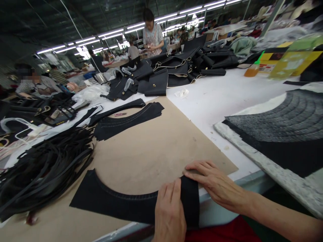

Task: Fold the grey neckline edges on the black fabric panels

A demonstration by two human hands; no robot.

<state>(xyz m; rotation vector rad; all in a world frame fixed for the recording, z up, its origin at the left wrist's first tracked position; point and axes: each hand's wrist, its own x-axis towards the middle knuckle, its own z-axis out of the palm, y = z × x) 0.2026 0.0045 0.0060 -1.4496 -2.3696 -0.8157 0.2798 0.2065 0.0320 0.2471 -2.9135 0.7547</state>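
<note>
A flat black piece of fabric or leather-like material [118,203] lies at the table's front edge, with a deep curved cut-out and small notches or pleats along that curve. My left hand [170,206] is closed over its right part, the fingers together and bent at the curved edge; the thumb is hidden. At the piece's upper right corner, my right hand [208,178] grips the edge between thumb and fingers. Under the piece is a brown board [141,151]. Farther back on it lies a stack of similar curved black pieces [128,119].
Black strips [50,164] are heaped at left. To the right, a pale padded board [254,164] carries stitched black pieces [280,117]. Behind are piled black parts [153,82], a glue bottle [252,69] with green nozzle and a yellow-green container [290,62]. Co-workers are in the background.
</note>
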